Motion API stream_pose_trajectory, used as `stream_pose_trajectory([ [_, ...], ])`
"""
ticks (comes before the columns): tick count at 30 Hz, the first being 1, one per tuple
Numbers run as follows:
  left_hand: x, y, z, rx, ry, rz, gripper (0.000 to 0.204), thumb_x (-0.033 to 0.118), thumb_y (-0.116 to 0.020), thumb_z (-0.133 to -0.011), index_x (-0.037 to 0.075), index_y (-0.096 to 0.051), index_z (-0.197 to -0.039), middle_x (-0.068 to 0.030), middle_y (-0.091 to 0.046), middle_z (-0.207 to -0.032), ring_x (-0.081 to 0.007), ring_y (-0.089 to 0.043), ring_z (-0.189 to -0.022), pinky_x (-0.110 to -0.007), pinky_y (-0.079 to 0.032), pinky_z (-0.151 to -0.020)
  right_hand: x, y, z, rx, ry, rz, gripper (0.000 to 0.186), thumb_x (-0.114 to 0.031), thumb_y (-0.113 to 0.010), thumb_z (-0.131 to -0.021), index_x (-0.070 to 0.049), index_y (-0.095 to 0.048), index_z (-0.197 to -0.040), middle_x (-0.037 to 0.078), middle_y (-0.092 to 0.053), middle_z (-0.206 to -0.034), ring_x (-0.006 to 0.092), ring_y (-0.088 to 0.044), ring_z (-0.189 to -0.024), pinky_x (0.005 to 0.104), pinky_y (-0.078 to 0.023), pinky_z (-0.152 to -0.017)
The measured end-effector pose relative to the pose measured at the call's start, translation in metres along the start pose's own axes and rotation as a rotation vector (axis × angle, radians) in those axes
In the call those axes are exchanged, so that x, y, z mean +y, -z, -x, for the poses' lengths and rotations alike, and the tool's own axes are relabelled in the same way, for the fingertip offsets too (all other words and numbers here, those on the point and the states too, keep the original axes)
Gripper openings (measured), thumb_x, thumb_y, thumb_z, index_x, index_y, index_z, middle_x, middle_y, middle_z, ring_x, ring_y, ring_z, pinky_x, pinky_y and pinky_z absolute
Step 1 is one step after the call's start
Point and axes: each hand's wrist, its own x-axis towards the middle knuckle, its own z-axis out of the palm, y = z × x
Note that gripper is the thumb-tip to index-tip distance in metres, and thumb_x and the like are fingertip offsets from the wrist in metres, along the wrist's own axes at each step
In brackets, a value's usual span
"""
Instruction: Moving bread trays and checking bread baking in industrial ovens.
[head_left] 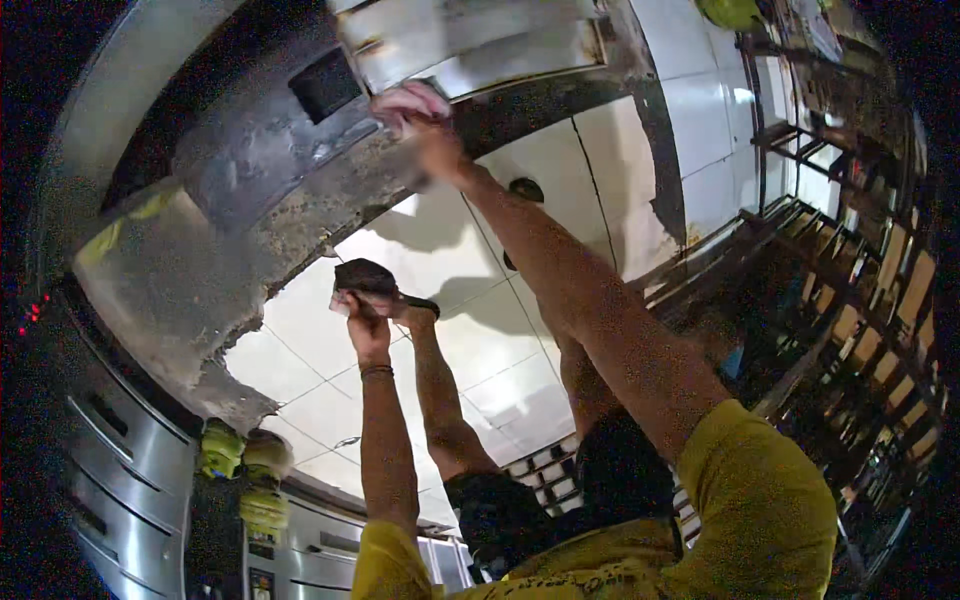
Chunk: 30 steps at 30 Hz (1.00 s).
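Observation:
My right hand (pixel 437 145) reaches far forward with the arm stretched out. A bunched pink cloth (pixel 412 104) is in its fingers, against the lower edge of a pale, stained metal panel (pixel 490 45). The hand is slightly blurred. Nearer to me, my left hand (pixel 368 325) is raised above the floor, a dark band around its wrist. It grips a dark brown, block-like thing (pixel 364 274) with something pale pink along its lower side; its kind does not show clearly. Part of my foot in a dark sandal (pixel 420 304) appears just beside that hand.
White floor tiles (pixel 300 385) border a worn grey concrete strip (pixel 330 190). A dark square opening (pixel 327 85) is left of the panel. Steel drawers (pixel 120 460) and yellow-green rounded things (pixel 222 448) stand at lower left. Dark racks (pixel 840 250) line the right side.

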Motion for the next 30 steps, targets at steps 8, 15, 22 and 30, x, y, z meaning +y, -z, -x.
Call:
stream_pose_trajectory([
  [8, -0.016, -0.050, 0.001, -0.206, -0.176, -0.619, 0.036, 0.029, -0.046, -0.102, 0.004, -0.052, -0.128, -0.0128, -0.063, -0.117, -0.0257, -0.062, -0.102, -0.041, -0.051, -0.093, -0.109, -0.049, 0.137, 0.153, -0.707, -0.081, 0.020, -0.006, -0.063, -0.091, 0.002, -0.066, -0.109, 0.006, -0.068, -0.107, 0.0093, -0.059, -0.093, 0.0246, -0.047, -0.078],
  [15, 0.040, -0.095, -0.093, -0.231, -0.479, -1.130, 0.042, -0.001, -0.060, -0.089, -0.003, -0.049, -0.130, -0.0107, -0.060, -0.118, -0.0158, -0.057, -0.102, -0.029, -0.046, -0.092, -0.214, -0.004, 0.170, 0.820, -0.979, -0.431, 0.027, -0.011, -0.055, -0.096, 0.000, -0.063, -0.119, 0.014, -0.066, -0.118, 0.0206, -0.064, -0.100, 0.0346, -0.049, -0.090],
  [22, 0.001, -0.206, -0.202, -0.702, -0.677, -0.926, 0.034, 0.000, -0.054, -0.088, -0.002, -0.053, -0.121, -0.0133, -0.063, -0.112, -0.0200, -0.060, -0.097, -0.028, -0.048, -0.085, -0.251, 0.084, 0.155, 0.383, -0.353, -0.832, 0.039, -0.028, -0.046, -0.099, -0.007, -0.058, -0.129, 0.016, -0.062, -0.126, 0.0305, -0.065, -0.100, 0.0471, -0.052, -0.092],
  [30, -0.005, -0.202, -0.195, -0.391, -0.632, -0.670, 0.028, 0.005, -0.054, -0.091, 0.002, -0.052, -0.119, -0.0085, -0.063, -0.103, -0.0193, -0.058, -0.089, -0.027, -0.048, -0.082, -0.220, 0.124, 0.091, 0.501, -0.616, -0.485, 0.043, -0.037, -0.049, -0.100, -0.013, -0.053, -0.136, 0.007, -0.057, -0.135, 0.0228, -0.057, -0.120, 0.0376, -0.045, -0.103],
])
